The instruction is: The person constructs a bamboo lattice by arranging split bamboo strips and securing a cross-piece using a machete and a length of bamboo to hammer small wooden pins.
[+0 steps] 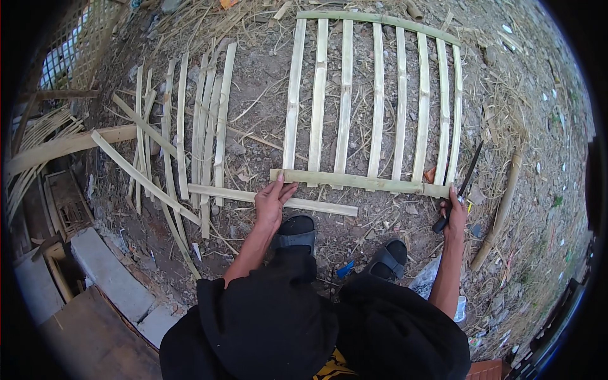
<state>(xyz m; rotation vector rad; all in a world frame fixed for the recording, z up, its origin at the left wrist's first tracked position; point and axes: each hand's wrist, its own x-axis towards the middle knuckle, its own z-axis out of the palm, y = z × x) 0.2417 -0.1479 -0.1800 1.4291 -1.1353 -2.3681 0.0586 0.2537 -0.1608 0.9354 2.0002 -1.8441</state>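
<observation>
A frame of several upright bamboo slats (345, 95) lies flat on the ground before me. One bamboo crosspiece (354, 180) runs over their near ends, and a second, curved crosspiece (380, 19) joins the far ends. My left hand (273, 204) pinches the near crosspiece at its left end, the thumb on top. At the other end, my right hand (453, 214) presses its thumb and fingers on the strip. A long dark knife (470, 168) with a black handle is also held in that right hand, its blade pointing away from me.
Loose bamboo strips (209, 126) lie in a group on the left, and one strip (316, 206) lies crosswise near my sandals (295, 233). A thick bamboo pole (500, 215) rests on the right. Concrete blocks (114, 272) and boards stand at lower left; dry shavings litter the soil.
</observation>
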